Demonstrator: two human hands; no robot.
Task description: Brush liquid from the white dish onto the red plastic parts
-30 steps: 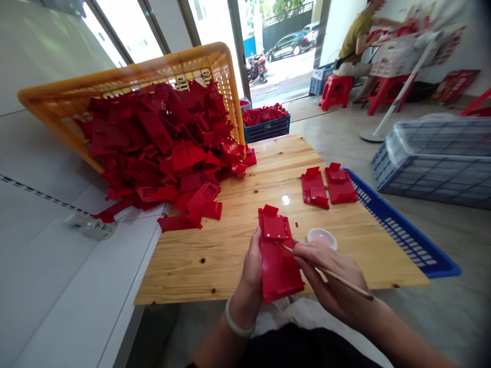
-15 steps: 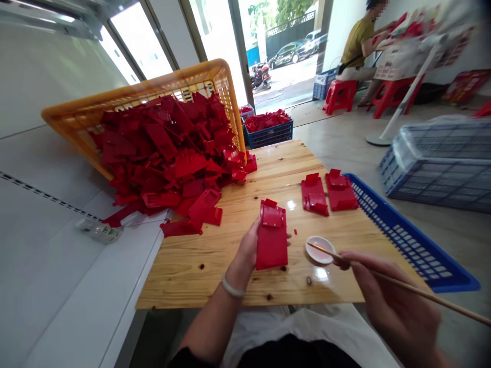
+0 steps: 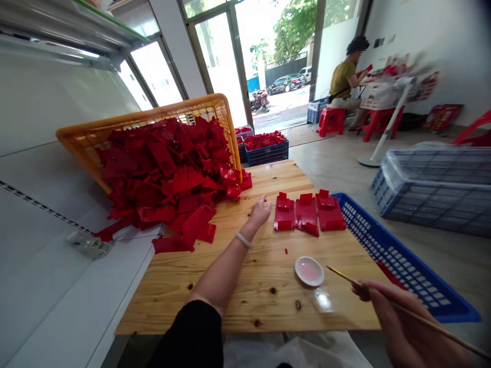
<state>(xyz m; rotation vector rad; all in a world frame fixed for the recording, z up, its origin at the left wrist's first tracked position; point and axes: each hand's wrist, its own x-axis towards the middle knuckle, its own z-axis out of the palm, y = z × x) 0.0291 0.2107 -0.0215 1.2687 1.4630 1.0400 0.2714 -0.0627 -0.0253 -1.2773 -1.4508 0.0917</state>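
My left hand (image 3: 261, 210) is stretched out over the wooden table with nothing in it, fingers extended. Just right of it lies a flat red plastic panel (image 3: 284, 212) with a raised flap, in a row with a second red panel (image 3: 306, 214) and a third red panel (image 3: 331, 212). My right hand (image 3: 399, 312) grips a thin paintbrush (image 3: 347, 277), its tip in the air to the right of a small white dish (image 3: 309, 271) holding pinkish liquid. A tiny red chip (image 3: 286, 251) lies above the dish.
A tipped orange crate (image 3: 141, 113) spills a heap of red plastic parts (image 3: 172, 168) at the table's left. A blue basket (image 3: 383, 245) borders the right edge. Beyond stand a grey-blue crate (image 3: 425, 194), a fan (image 3: 391, 117) and a person (image 3: 343, 76) seated on a red stool.
My left hand has let go of its red panel, which now lies left of the other two. The brush tip has moved off the dish to the right. The camera view has tilted upward.
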